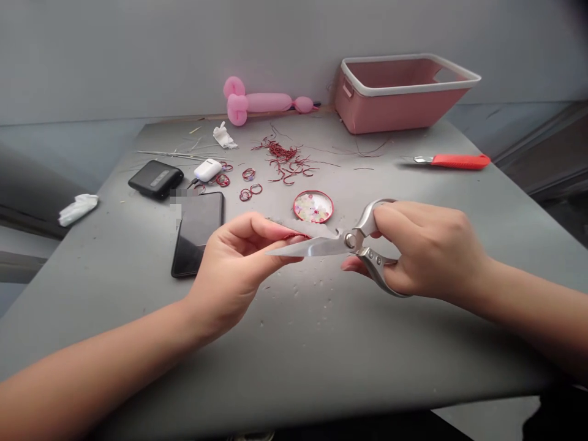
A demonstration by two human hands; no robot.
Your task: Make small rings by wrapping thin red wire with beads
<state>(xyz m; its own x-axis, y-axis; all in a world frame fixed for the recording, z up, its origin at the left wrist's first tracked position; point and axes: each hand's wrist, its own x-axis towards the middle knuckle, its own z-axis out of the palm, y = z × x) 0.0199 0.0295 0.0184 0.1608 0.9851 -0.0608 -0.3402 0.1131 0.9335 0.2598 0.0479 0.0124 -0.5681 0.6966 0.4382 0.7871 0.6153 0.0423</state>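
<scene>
Silver scissors [316, 246] are gripped by my right hand [432, 251], its fingers through the handles and the blades partly spread. My left hand [239, 263] pinches a small piece of dark red wire or cord [296, 236] between thumb and fingers. That red piece lies between the scissor blades, close to my left fingertips; most of it is hidden by the fingers. Just beyond the blades sits a round lid [313, 207] with a red rim, holding small pink and pale bits. Behind it is a pile of short red wire pieces [282, 153].
Several red rings [249, 192] lie left of the pile, near a white earphone case [208, 169], a black device [156, 179] and a phone [198, 236]. A pink basket [395, 110], a pink balloon shape [266, 102] and a red utility knife [459, 161] are farther back. Crumpled tissue [78, 209] lies left.
</scene>
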